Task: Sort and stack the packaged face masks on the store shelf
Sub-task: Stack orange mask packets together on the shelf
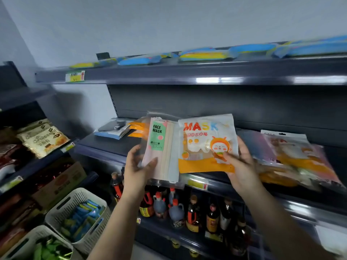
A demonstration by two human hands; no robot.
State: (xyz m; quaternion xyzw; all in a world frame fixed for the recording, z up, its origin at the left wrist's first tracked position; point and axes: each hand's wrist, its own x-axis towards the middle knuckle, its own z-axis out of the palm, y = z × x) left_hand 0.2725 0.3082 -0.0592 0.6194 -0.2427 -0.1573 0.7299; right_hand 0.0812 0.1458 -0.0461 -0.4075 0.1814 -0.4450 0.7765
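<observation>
Orange and white, the cartoon mask pack (206,145) sits in our right hand (242,166), thumb on its front and fingers curled behind. Our left hand (137,166) grips the green-labelled FACE MASK pack (161,149) the same way, its edge touching the orange one. We hold both just above the middle shelf (112,147), where a loose pile of mask packs (293,158) lies to their right.

Two mask packets, green-labelled pack (159,147) left, orange pack (206,143) right.
</observation>
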